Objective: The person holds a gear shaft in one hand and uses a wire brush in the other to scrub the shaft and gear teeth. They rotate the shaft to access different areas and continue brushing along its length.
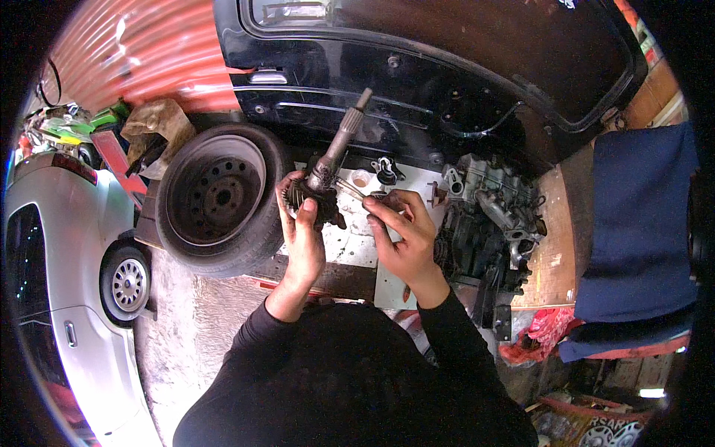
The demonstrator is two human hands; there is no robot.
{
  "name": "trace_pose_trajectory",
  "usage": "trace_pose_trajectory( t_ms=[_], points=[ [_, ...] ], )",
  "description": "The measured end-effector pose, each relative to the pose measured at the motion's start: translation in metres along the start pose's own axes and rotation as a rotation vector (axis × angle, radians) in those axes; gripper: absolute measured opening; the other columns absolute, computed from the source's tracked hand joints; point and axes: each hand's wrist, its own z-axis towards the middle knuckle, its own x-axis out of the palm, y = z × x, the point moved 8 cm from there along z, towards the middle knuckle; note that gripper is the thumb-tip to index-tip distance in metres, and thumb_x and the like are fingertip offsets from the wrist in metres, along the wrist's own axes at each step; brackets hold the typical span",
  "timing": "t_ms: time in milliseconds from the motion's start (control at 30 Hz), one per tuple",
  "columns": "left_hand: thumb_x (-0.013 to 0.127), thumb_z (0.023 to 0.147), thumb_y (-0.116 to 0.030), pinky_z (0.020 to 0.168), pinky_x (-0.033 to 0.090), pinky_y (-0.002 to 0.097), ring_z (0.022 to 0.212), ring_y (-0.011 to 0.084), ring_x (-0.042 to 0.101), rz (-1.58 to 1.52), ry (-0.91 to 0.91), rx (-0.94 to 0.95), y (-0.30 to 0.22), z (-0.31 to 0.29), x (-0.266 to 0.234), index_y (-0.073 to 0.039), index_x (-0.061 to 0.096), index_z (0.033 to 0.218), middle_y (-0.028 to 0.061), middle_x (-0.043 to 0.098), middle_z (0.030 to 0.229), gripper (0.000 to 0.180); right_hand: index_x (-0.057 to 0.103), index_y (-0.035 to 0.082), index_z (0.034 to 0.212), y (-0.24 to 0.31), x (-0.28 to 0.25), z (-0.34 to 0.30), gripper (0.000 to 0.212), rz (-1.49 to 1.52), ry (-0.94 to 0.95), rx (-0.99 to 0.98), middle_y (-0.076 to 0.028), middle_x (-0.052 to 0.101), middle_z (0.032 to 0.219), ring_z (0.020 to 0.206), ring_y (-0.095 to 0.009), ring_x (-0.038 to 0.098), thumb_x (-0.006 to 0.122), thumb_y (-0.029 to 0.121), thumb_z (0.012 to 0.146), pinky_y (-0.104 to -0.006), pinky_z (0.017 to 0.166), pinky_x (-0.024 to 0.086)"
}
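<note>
My left hand (304,249) is closed around the gear end of a greasy metal gear shaft (341,143). The splined, narrower end points up and to the right. Between the fingertips of my right hand (411,242) is a slim metal tool (352,189); its thin tip reaches the shaft just above the gears. The tool's exact kind cannot be made out, and my fingers hide its dark rear part. Below both hands lies a stained white work surface (356,249), with a small round cup (360,179) and a dark metal fitting (386,171) beyond the tool.
A wheel with a tyre (223,197) stands close on the left. To the right sits a dirty engine block (491,223). A black car tailgate (335,67) leans behind the work surface. Farther out are a silver car (82,298) and a blue cloth (633,223).
</note>
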Motion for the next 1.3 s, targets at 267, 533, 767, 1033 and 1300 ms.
trace_pose_trajectory(
  t_ms=[267, 533, 767, 1033, 1300],
  points=[
    [0.056, 0.102, -0.025, 0.081, 0.050, 0.0289, 0.096, 0.0124, 0.054, 0.199, -0.063, -0.126, 0.030, -0.001, -0.024, -0.011, 0.045, 0.138, 0.0037, 0.053, 0.114, 0.040, 0.075, 0.017, 0.118, -0.028, -0.016, -0.019, 0.043, -0.007, -0.081, 0.067, -0.014, 0.065, 0.103, 0.091, -0.027, 0.070, 0.074, -0.003, 0.080, -0.0356, 0.074, 0.058],
    [0.048, 0.102, -0.049, 0.069, 0.049, 0.0372, 0.081, 0.0199, 0.061, -0.032, -0.103, -0.469, 0.061, -0.019, -0.011, -0.010, 0.053, 0.124, 0.0068, 0.063, 0.102, 0.045, 0.074, 0.010, 0.119, -0.056, -0.003, -0.054, 0.044, -0.011, 0.060, 0.219, -0.013, 0.062, 0.109, 0.093, -0.025, 0.068, 0.075, -0.007, 0.079, -0.0320, 0.082, 0.053],
    [0.052, 0.094, -0.062, 0.062, 0.042, 0.0318, 0.067, 0.0148, 0.056, -0.257, -0.182, -0.736, 0.073, -0.029, -0.004, -0.012, 0.061, 0.107, 0.0032, 0.067, 0.091, 0.052, 0.074, 0.006, 0.118, -0.048, -0.001, -0.056, 0.039, 0.002, 0.089, 0.218, -0.014, 0.063, 0.105, 0.094, -0.025, 0.067, 0.072, -0.006, 0.081, -0.0312, 0.081, 0.053],
    [0.056, 0.091, -0.063, 0.058, 0.037, 0.0285, 0.062, 0.0157, 0.049, -0.327, -0.116, -0.819, 0.080, -0.036, -0.001, -0.011, 0.065, 0.105, 0.0083, 0.069, 0.094, 0.054, 0.071, 0.005, 0.121, -0.082, -0.018, -0.077, 0.039, -0.023, -0.019, 0.355, -0.015, 0.063, 0.104, 0.088, -0.027, 0.065, 0.069, -0.004, 0.083, -0.0330, 0.078, 0.053],
    [0.055, 0.091, -0.064, 0.058, 0.040, 0.0298, 0.062, 0.0172, 0.051, -0.376, -0.052, -0.925, 0.094, -0.049, -0.012, -0.009, 0.066, 0.109, 0.0088, 0.068, 0.096, 0.058, 0.069, 0.003, 0.123, -0.093, -0.003, -0.095, 0.042, -0.040, 0.068, 0.374, -0.016, 0.064, 0.103, 0.094, -0.028, 0.066, 0.068, -0.007, 0.082, -0.0334, 0.082, 0.053]
  ],
)
